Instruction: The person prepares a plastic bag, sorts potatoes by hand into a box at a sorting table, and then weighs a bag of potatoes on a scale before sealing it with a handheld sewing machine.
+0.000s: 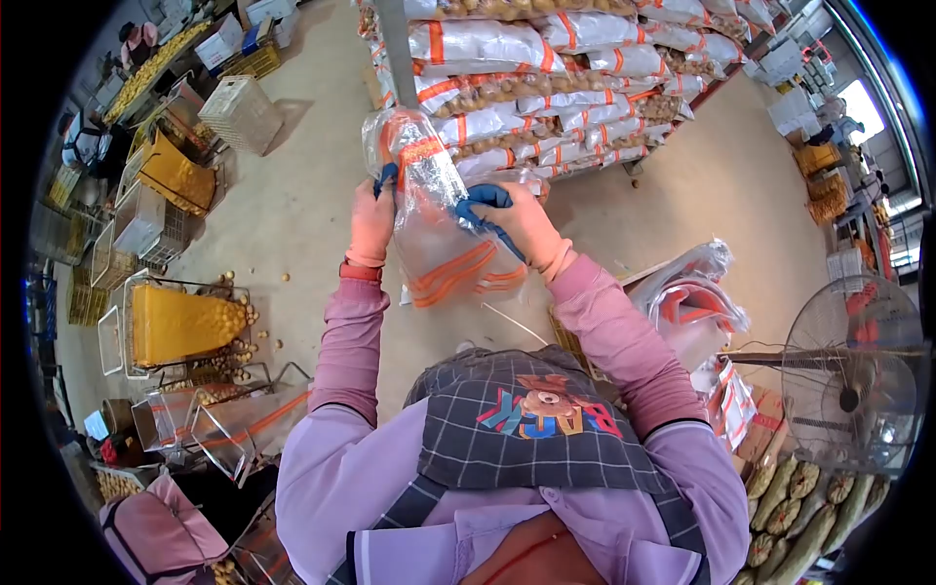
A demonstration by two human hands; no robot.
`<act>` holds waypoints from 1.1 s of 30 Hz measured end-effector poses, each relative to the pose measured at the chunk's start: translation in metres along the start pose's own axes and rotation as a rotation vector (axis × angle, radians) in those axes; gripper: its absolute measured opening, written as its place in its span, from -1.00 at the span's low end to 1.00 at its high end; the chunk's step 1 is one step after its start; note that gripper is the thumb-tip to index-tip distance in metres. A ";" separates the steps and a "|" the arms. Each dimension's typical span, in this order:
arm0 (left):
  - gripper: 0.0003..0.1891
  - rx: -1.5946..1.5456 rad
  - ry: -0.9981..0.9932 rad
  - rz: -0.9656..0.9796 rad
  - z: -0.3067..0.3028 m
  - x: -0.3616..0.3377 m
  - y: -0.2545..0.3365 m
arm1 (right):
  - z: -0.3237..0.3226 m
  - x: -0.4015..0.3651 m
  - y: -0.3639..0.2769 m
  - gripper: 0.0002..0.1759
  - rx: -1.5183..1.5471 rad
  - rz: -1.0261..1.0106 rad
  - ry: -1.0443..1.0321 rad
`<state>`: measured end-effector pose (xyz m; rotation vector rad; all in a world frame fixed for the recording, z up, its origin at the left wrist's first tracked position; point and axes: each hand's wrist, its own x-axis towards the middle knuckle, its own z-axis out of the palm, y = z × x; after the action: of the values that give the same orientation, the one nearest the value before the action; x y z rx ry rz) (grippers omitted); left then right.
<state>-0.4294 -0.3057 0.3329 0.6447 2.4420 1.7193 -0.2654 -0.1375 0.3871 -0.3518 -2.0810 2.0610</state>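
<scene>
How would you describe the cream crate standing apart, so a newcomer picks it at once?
From the big stack of filled bags, look left across the floor. The cream crate stands by itself there, lattice-sided, unlike the yellow crate just behind it.

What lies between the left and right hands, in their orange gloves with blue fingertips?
In the head view, a clear plastic bag with orange stripes spans from the left hand to the right hand.

Floor [302, 205] with scattered round produce [279, 343]
</scene>
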 end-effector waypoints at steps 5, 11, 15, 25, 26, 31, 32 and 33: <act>-0.65 -0.069 -0.002 0.057 0.051 -0.005 0.000 | -0.031 -0.028 0.006 -0.74 0.411 0.252 -0.142; -0.52 -0.428 -0.411 -0.038 0.104 -0.134 0.099 | -0.104 -0.065 0.078 -0.87 0.751 0.146 0.387; -0.66 -0.022 -0.657 0.133 0.167 -0.174 0.104 | -0.111 -0.096 0.108 -0.89 0.336 -0.035 0.578; -0.75 -0.561 -0.948 -0.480 0.238 -0.192 0.123 | -0.170 -0.187 0.110 -0.68 0.835 0.185 0.477; -0.75 -0.509 -0.945 -0.457 0.245 -0.195 0.116 | -0.172 -0.194 0.111 -0.60 0.827 0.130 0.452; -0.72 -0.554 -0.983 -0.653 0.260 -0.192 0.119 | -0.181 -0.212 0.102 -0.66 0.636 0.085 0.497; -0.72 -0.605 -0.942 -0.772 0.264 -0.196 0.135 | -0.182 -0.217 0.096 -0.59 0.270 0.067 0.565; -0.73 -0.655 -0.897 -0.889 0.268 -0.198 0.142 | -0.183 -0.219 0.094 -0.51 -0.099 0.049 0.618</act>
<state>-0.1271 -0.1068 0.3326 0.1182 1.1437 1.2736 0.0010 -0.0279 0.3023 -0.9272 -1.7945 1.5893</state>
